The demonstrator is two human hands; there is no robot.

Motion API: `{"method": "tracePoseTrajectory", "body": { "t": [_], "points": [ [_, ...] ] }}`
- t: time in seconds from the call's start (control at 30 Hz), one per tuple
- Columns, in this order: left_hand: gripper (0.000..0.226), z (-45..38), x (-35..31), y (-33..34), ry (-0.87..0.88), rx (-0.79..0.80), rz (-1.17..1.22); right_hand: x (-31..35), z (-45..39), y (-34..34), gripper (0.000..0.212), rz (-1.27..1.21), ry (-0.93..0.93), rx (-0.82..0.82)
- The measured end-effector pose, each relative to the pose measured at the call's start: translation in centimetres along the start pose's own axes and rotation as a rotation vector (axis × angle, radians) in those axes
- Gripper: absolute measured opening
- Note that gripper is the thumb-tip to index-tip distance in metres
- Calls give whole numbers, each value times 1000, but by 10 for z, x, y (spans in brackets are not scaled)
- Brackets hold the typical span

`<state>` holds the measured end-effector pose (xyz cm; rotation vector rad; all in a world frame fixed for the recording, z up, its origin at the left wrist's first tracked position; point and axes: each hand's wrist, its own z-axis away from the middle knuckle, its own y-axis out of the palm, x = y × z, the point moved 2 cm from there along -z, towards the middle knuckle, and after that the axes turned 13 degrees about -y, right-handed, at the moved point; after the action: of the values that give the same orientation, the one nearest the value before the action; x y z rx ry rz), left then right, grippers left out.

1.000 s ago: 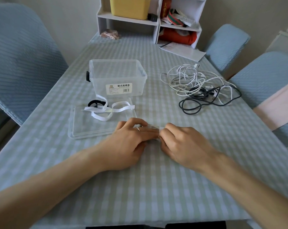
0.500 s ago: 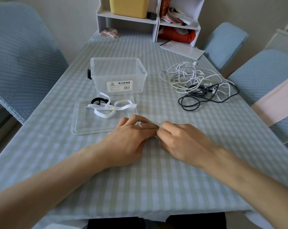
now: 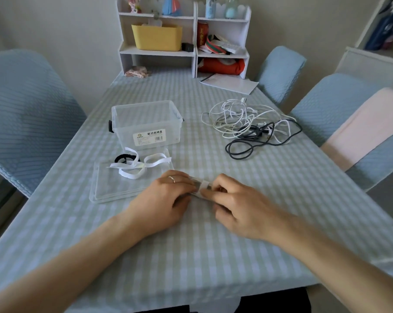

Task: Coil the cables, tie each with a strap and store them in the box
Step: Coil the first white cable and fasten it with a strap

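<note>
My left hand (image 3: 166, 195) and my right hand (image 3: 238, 206) meet at the middle of the table over a small cable bundle. A white strap (image 3: 203, 185) is wrapped around it. My left fingers curl over the bundle's left end, and my right fingertips pinch the strap; most of the bundle is hidden. The clear box (image 3: 145, 109) stands open behind them. Its lid (image 3: 114, 190) lies flat in front of it, carrying loose white straps (image 3: 141, 164) and a black strap (image 3: 123, 157). A tangle of white cables (image 3: 236, 114) and a black cable (image 3: 240, 150) lies to the right.
A white shelf unit (image 3: 194, 54) with a yellow bin stands at the table's far end, with a paper sheet (image 3: 229, 83) beside it. Blue covered chairs stand at the left (image 3: 21, 114) and right (image 3: 340, 109). The table's near edge is close below my forearms.
My hands have parted slightly, so the white strap around the bundle now shows between them. The view has tilted up and shows more of the shelf.
</note>
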<state>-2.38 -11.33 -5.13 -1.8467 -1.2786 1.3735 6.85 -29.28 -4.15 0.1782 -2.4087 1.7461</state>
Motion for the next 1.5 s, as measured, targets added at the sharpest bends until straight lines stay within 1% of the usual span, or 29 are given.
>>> {"method": "tracePoseTrajectory", "body": {
  "t": [0.07, 0.13, 0.2, 0.27, 0.4, 0.47, 0.6, 0.77, 0.87, 0.93, 1.0, 1.07, 1.17, 1.27, 1.37, 1.43, 1.5],
  "points": [
    [24, -4, -2, -1, 17, 0, -27, -4, 3, -2, 44, -102, 49, -51],
    [24, -6, 0, -1, 17, 15, -71, -9, 0, -5, 41, -206, 109, -143],
    [21, -5, 0, -1, 15, 16, -100, -16, -3, -10, 38, -233, 154, -255],
    [19, -5, -2, -6, 36, -33, -96, -23, -5, -15, 34, -227, 150, -302],
    [13, -12, -6, -22, 61, -143, 51, -30, -16, -24, 36, -246, 38, -245],
    [14, -17, -6, -25, 57, -136, 106, -31, -24, -31, 35, -332, 11, -198],
    [17, -25, -7, -27, 50, -77, 149, -39, -31, -39, 21, -578, 84, -77],
    [17, -41, -15, -23, -22, 0, 268, -53, -30, -30, 12, -778, 117, -132],
    [18, -50, -19, -18, -38, -9, 323, -58, -30, -28, 11, -870, 133, -170],
    [23, -50, -20, -14, -88, -46, 384, -62, -27, -29, 9, -898, 153, -207],
    [29, -48, -19, -11, -190, -116, 435, -67, -23, -29, 3, -871, 209, -252],
    [29, -45, -19, -9, -297, -171, 458, -72, -19, -29, 4, -838, 262, -307],
    [21, -42, -20, -3, -381, -146, 452, -73, -19, -30, 4, -820, 273, -346],
    [16, -43, -18, 1, -467, -127, 474, -69, -21, -27, 8, -871, 265, -335],
    [19, -47, -17, 1, -557, -108, 686, -69, -22, -25, 12, -939, 259, -306],
    [24, -49, -20, -2, -574, -104, 820, -68, -22, -24, 14, -947, 235, -277],
    [24, -51, -22, -6, -579, -61, 902, -66, -23, -25, 12, -1004, 214, -244]
  ]
}}
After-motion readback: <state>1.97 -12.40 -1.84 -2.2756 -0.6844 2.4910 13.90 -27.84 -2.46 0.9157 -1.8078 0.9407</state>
